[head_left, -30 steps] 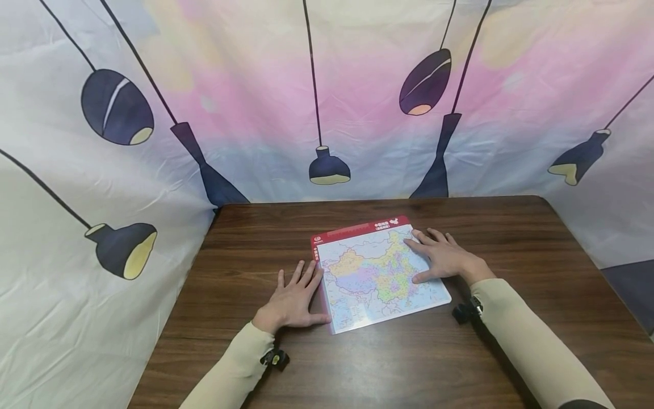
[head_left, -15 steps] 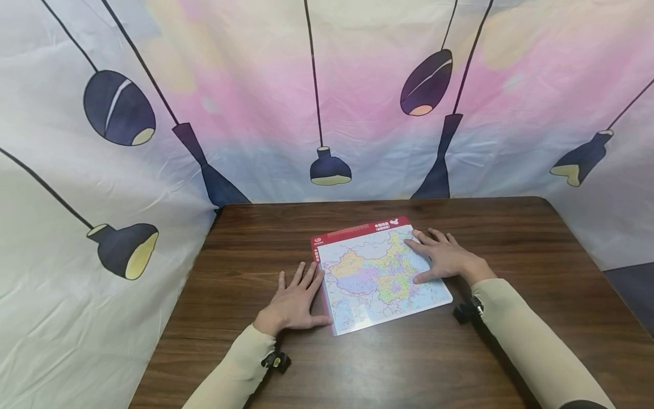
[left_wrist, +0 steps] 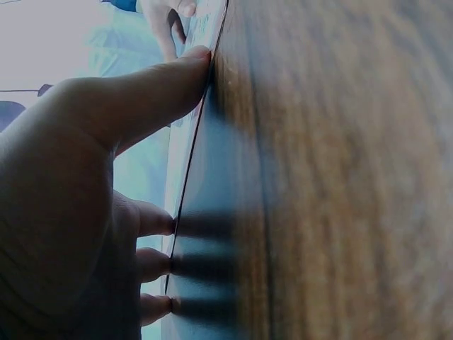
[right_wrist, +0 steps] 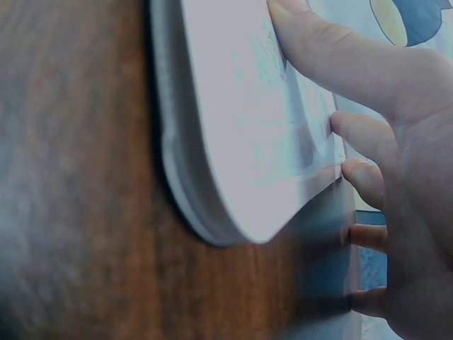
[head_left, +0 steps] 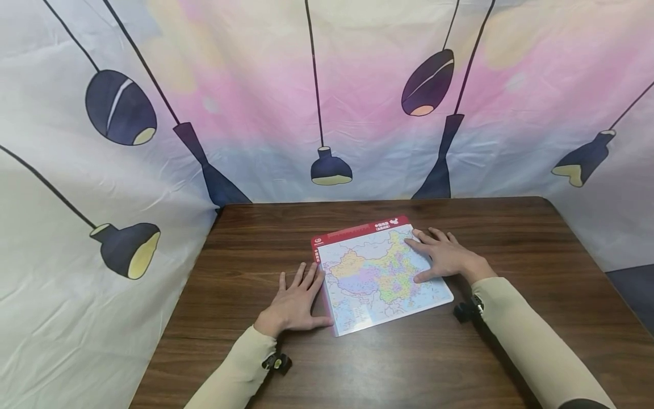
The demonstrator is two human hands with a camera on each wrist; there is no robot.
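While the printed lamp backdrop (head_left: 327,102) is seen only from the head view, the dark wood-grain bench (head_left: 398,363) appears in all three. At its middle lies the flat, red-bordered map board (head_left: 380,272), its writing too small to read. The right hand (head_left: 447,257) is laid flat on it, fingers (right_wrist: 333,57) straight; the left hand (head_left: 293,301) is pressed flat against its left edge.

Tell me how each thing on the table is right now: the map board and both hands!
Flat colourful map board with a red top border: lying flat on the table, face up, turned at a slight angle.
Left hand: open, flat on the table, fingers against the board's left edge.
Right hand: open, fingers spread, resting on the board's right side.
Dark brown wooden table: bearing the board and both hands.
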